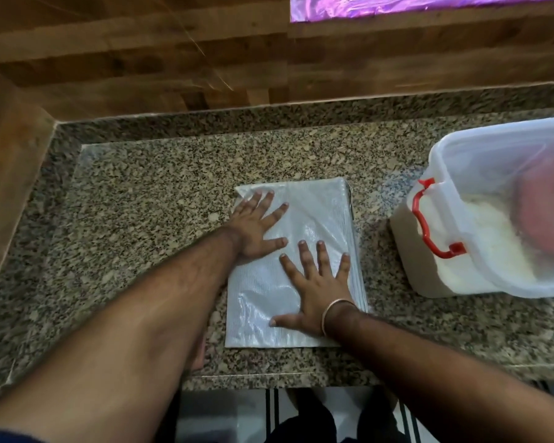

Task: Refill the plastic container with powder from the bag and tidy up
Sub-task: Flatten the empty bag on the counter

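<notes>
A white woven bag (320,215) lies flat and folded on the granite counter (141,219). My left hand (259,228) presses palm-down on its upper left part, fingers spread. My right hand (317,289), with a bangle on the wrist, presses flat on its lower right part. To the right stands a clear plastic container (480,225) with a red latch handle (429,219). White powder shows through its wall, and a lid covers it.
A wooden wall (173,59) runs along the back and the left side of the counter. The counter's front edge is near my body, with floor and a striped mat (275,410) below. Something shiny and purple (429,4) sits at the top right.
</notes>
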{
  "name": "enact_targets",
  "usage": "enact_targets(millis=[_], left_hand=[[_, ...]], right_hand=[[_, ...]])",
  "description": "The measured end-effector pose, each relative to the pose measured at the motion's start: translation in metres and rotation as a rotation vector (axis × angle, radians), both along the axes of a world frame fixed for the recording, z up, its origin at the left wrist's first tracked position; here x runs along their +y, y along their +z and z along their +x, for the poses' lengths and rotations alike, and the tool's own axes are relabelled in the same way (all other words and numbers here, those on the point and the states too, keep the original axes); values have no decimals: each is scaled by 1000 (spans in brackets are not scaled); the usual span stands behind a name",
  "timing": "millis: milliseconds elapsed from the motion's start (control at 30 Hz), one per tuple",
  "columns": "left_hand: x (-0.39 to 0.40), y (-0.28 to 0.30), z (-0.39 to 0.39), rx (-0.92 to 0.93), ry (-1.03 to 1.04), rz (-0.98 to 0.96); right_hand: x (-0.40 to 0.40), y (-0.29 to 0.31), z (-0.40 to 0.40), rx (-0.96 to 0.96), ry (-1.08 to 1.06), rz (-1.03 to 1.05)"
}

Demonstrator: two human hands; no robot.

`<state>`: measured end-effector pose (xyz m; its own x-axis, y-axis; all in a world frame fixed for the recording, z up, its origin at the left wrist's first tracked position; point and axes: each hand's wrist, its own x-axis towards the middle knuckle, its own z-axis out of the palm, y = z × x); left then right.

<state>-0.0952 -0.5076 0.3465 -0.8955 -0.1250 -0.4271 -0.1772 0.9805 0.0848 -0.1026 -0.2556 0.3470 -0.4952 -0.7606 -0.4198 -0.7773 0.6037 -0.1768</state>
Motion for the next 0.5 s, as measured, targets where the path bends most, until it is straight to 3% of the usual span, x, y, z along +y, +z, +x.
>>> enact_targets(millis=[100,167,267,367,500], left_hand=[[7,26,-12,-8,65,123],[21,54,-18,182,193,241],[53,108,-25,537,374,339],[98,171,-32,864,418,338],[181,236,-45,1100,369,435]], right_hand=[[-6,19,-7,-105,-23,83],[-7,49,-20,-116,-48,136],[0,117,-45,105,21,79],[23,198,-80,308,39,-56],[97,281,-148,441,-46,-245]])
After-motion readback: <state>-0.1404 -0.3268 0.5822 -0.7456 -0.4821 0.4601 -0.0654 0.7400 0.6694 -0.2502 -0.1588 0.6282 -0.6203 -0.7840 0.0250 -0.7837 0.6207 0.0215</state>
